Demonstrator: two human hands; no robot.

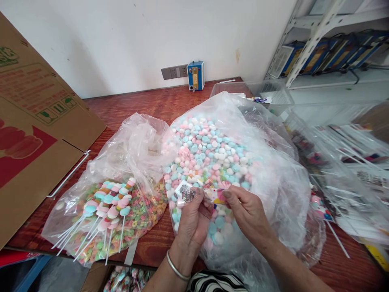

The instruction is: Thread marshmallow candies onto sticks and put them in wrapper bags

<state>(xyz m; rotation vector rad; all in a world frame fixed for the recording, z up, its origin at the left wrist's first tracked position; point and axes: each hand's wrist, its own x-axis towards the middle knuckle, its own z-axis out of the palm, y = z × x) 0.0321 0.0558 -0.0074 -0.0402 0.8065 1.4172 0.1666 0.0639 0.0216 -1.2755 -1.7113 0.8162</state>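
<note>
A small clear plastic wrapper with a colourful print is stretched between my two hands. My left hand, a bangle on its wrist, pinches the end with a white label in dark print. The fingers of my right hand are closed on the pink and yellow printed end. Both hands are above a large clear bag full of pink, blue and white candy pieces. To the left, candy skewers on white sticks lie on a second bag of coloured ring candies.
A cardboard box stands at the left. Clear plastic bins with packets and sticks stand on the right. One wrapped skewer lies beside the large bag. At the wall are a small blue device and sockets.
</note>
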